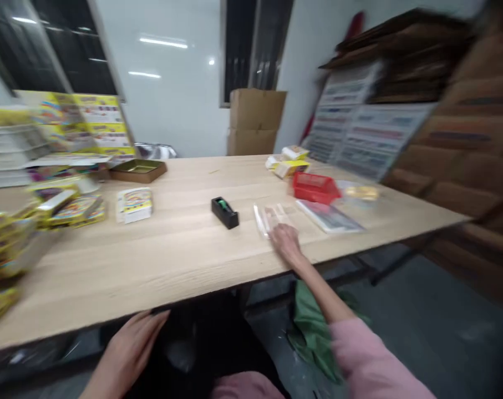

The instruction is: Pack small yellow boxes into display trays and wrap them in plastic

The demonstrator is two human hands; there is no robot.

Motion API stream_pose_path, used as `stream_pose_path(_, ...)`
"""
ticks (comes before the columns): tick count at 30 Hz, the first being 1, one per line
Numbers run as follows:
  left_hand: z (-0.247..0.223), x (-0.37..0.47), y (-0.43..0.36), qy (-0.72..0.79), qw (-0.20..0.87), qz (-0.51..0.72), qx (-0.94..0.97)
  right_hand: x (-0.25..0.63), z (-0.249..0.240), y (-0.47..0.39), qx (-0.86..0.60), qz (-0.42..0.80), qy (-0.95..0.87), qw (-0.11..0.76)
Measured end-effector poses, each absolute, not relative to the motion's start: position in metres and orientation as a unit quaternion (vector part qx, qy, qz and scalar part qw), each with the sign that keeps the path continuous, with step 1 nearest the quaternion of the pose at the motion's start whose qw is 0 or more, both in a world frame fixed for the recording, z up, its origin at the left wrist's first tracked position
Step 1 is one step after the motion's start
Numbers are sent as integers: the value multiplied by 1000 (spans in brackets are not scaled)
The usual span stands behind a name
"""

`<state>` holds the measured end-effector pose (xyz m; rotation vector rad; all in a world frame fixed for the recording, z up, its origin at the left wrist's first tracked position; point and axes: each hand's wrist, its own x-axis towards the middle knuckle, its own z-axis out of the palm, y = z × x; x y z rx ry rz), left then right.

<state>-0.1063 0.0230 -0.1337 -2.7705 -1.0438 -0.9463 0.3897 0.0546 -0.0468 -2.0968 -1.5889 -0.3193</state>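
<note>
The counter (172,260) spans the frame, with cartons (255,119) beyond its back edge at upper centre and yellow packs (82,209) crowding its left end. Right of centre, a red basket (315,188) and a flat pack (330,216) hem in the clear plastic (272,215) on its right, where the right hand (286,241) touches its near edge, the grip too blurred to tell whether closed. The left hand (130,341), lower left, has its grip loosely open; a tape dispenser (225,213) sits left of the plastic.
</note>
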Motion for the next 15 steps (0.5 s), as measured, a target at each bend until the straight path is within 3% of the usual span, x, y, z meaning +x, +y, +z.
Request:
stream_pose_path(3,-102,-98,35,-372,4,-327,-869,364,-56,62,-666,-187,-641,334)
stream_pose_path(5,-82,-96,52,-426,-9,-354,-832,330,-52,67,-569,-167,-709,382)
stream_pose_path(8,-59,-105,65,-485,11,-401,-777,266,-38,68,-451,-92,-798,389)
stream_pose_path(12,-37,-157,46,-552,135,-453,-687,203,-39,64,-312,-39,-875,368)
stream_pose_path(15,-26,-241,19,-677,253,-472,-504,188,-59,75,-248,-22,-886,392)
